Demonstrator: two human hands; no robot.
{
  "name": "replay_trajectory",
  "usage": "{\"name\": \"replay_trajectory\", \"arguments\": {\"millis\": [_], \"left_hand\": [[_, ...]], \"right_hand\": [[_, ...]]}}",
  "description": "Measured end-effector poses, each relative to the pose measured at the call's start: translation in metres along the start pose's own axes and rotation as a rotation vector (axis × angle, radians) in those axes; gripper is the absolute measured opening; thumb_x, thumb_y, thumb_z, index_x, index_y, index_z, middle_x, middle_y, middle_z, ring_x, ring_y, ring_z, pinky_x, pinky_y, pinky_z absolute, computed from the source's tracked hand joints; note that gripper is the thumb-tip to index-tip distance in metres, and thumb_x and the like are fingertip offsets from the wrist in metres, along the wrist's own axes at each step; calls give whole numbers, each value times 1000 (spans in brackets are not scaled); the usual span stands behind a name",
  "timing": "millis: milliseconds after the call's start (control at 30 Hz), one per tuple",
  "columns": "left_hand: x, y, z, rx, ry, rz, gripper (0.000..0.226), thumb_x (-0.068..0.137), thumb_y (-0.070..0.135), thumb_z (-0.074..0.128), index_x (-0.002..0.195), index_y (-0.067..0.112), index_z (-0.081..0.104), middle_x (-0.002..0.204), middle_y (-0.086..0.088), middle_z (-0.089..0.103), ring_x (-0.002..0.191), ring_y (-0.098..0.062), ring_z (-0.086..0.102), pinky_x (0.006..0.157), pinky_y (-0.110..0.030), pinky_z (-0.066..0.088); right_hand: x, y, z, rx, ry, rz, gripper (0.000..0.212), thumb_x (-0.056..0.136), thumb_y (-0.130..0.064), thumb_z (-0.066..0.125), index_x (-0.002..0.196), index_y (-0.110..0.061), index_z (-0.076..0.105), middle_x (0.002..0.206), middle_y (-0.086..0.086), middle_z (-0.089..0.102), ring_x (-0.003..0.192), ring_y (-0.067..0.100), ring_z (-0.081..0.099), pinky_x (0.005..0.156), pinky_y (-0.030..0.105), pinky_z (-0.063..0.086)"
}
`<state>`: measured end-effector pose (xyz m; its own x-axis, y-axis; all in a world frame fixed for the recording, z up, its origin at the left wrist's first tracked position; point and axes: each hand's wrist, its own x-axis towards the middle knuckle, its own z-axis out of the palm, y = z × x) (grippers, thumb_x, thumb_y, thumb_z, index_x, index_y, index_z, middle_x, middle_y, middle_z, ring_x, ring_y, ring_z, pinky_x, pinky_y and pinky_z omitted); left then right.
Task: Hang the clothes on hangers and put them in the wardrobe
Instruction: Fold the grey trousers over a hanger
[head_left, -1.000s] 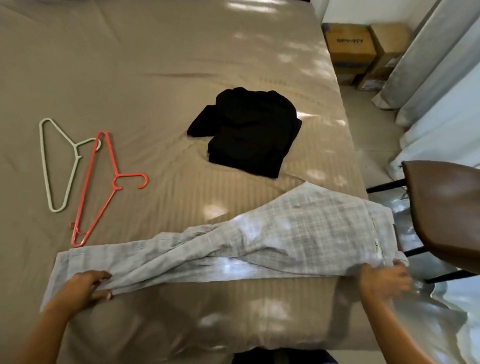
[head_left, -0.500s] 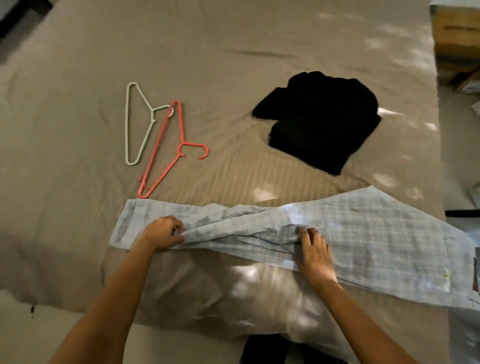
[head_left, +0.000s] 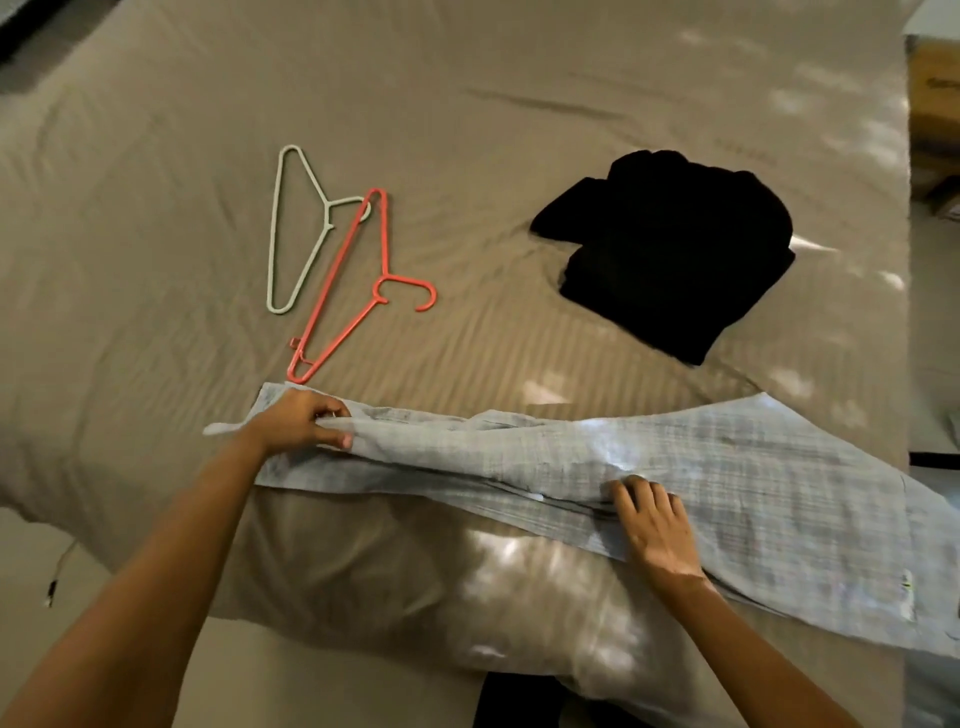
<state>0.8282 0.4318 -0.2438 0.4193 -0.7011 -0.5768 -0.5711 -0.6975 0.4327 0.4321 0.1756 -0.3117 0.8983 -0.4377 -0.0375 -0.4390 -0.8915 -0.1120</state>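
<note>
Light grey checked trousers (head_left: 727, 467) lie stretched across the near edge of the bed. My left hand (head_left: 304, 423) grips the leg fabric near the hem end, fingers curled round a fold. My right hand (head_left: 657, 525) lies flat on the middle of the trousers, fingers straight and pressing. A coral plastic hanger (head_left: 358, 286) lies just beyond the hem, its tip almost touching the cloth. A pale green hanger (head_left: 296, 228) sits to its left, overlapping it at the hook. A folded black garment (head_left: 670, 249) rests farther back on the right.
The bed is covered with a taupe sheet (head_left: 156, 208), wrinkled in the middle. Cardboard boxes (head_left: 935, 93) stand on the floor at the far right. A thin cable (head_left: 60, 571) lies on the floor at the left.
My left hand has slid right along the leg and gathered a fold. My right hand has come from the waistband end to the middle of the trousers. The view has swung left.
</note>
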Motion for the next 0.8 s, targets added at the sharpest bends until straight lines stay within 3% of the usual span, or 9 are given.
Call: {"name": "replay_trajectory", "arguments": {"millis": [100, 233, 367, 433, 500, 567, 633, 700, 800], "left_hand": [[9, 12, -29, 240, -173, -68, 36, 60, 50, 82, 78, 19, 74, 77, 5, 70, 75, -12, 62, 66, -22, 44], [21, 27, -66, 285, -295, -226, 48, 59, 61, 78, 77, 16, 72, 80, 2, 70, 76, -13, 64, 69, -25, 50], [36, 24, -79, 346, -190, -363, 72, 67, 68, 68, 110, 9, 63, 113, -7, 64, 100, -23, 61, 89, -33, 48], [39, 13, -68, 504, -234, -415, 76, 74, 65, 63, 125, 9, 54, 129, -9, 56, 114, -25, 54, 95, -30, 41], [35, -4, -49, 590, -310, -476, 77, 76, 63, 63, 134, 13, 48, 137, -6, 50, 123, -22, 49, 101, -29, 37], [27, -21, -38, 549, -340, -542, 78, 78, 65, 59, 139, 19, 43, 143, -4, 45, 128, -20, 45, 108, -32, 31], [21, -37, -37, 492, -283, -619, 91, 71, 79, 52, 141, 22, 40, 146, -3, 42, 132, -21, 42, 112, -41, 22], [19, -49, -47, 495, -182, -682, 97, 62, 88, 48, 134, 22, 48, 141, -4, 49, 129, -25, 45, 112, -50, 21], [24, -57, -50, 364, 253, -697, 63, 77, 55, 67, 121, 14, 49, 131, -18, 52, 125, -38, 42, 102, -54, 29]], "right_hand": [[1, 7, -11, 96, -10, 58, 64, 48, -5, 89, 95, -15, 46, 83, 9, 62, 67, 28, 63, 52, 37, 53], [-10, 13, -15, 182, 203, 148, 44, 53, 8, 83, 89, -5, 60, 81, 13, 63, 65, 31, 60, 54, 35, 51], [-24, 16, -2, 112, 195, 61, 15, 76, -19, 47, 91, -15, 50, 77, 7, 57, 72, 23, 43, 55, 30, 39], [-27, 17, 6, 143, 161, 67, 16, 75, -23, 58, 88, -15, 52, 75, 3, 54, 67, 22, 48, 53, 27, 36], [-29, 17, 13, 189, 131, 47, 36, 63, -18, 83, 90, -13, 59, 78, 3, 58, 66, 23, 54, 52, 30, 45], [-31, 18, 13, 254, 118, -10, 34, 68, -15, 78, 98, -11, 62, 88, -1, 56, 76, 18, 49, 60, 30, 48], [-35, 21, 13, 337, 74, -79, 30, 77, -15, 53, 106, -14, 60, 94, -6, 47, 82, 14, 43, 72, 21, 40], [-40, 26, 14, 357, -34, -146, 38, 75, -11, 52, 111, -14, 61, 97, -5, 47, 86, 12, 44, 79, 18, 34], [-45, 23, 19, 328, -192, -211, 30, 93, -32, 44, 117, -23, 59, 98, -9, 52, 90, 3, 45, 86, 18, 37]]}}
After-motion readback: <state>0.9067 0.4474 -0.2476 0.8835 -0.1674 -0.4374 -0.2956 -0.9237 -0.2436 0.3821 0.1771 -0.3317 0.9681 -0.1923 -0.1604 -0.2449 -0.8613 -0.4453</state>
